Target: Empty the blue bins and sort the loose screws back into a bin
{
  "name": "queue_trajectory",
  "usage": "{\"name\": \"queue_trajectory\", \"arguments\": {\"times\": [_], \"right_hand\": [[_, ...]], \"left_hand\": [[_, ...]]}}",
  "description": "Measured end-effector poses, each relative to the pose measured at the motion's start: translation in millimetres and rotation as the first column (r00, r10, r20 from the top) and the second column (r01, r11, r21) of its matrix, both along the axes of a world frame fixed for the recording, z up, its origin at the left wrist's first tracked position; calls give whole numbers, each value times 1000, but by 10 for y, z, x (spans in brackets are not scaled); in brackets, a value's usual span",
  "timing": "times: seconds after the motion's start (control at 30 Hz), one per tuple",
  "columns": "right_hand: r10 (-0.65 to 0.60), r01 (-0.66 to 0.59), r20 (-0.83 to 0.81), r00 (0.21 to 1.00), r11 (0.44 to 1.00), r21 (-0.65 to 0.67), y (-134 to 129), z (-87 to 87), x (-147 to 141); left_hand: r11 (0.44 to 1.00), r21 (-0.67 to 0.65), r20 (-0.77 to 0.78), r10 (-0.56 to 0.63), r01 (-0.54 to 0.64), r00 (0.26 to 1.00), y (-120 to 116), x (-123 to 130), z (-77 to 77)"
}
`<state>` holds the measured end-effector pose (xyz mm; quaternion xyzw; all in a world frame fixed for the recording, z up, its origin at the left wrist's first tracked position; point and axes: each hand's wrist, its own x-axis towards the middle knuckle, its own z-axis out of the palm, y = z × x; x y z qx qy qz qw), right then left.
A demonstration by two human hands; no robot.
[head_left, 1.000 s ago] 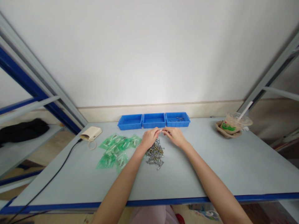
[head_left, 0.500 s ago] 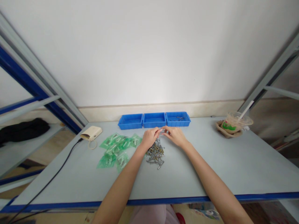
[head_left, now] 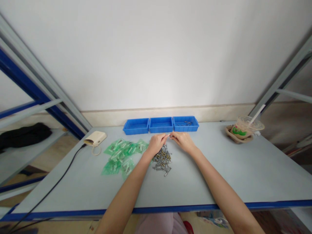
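Observation:
Above the far end of a pile of screws [head_left: 162, 160], some grey and some brass-coloured, my two hands meet fingertip to fingertip. My left hand [head_left: 158, 143] is closed in a pinch, with a small whitish bit showing at its fingertips. My right hand [head_left: 183, 141] pinches a small, thin metal piece that looks like a screw. Whether the two pieces are joined is too small to tell. Left of my left forearm lie several green plastic bags [head_left: 119, 155] with small white and metal parts inside.
Three blue bins [head_left: 161, 129] stand in a row behind my hands; the right one contains a few metal pieces. A cream power bank [head_left: 95, 139] with a black cable [head_left: 64, 174] lies left. A plastic cup [head_left: 243, 127] with a straw sits in a cardboard holder [head_left: 236, 137] at right.
My right fingers have closed together, and a dark metal piece now shows at their tips. My left hand has hardly moved.

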<state>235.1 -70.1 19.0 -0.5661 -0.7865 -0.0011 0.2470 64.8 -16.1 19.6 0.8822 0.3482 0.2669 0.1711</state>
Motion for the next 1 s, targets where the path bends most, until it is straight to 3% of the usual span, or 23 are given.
{"name": "queue_trajectory", "arguments": {"times": [0.8, 0.9, 1.0], "right_hand": [[21, -21, -17, 1000, 1000, -23, -38, 59, -45], [-55, 54, -9, 998, 998, -22, -41, 74, -48], [-266, 266, -48, 963, 964, 7, 33, 112, 44]], "left_hand": [[998, -62, 60, -14, 18, 998, -1, 5, -13], [994, -107, 95, 25, -14, 995, 33, -7, -38], [985, -151, 174, 111, -85, 979, 96, -37, -68]]}}
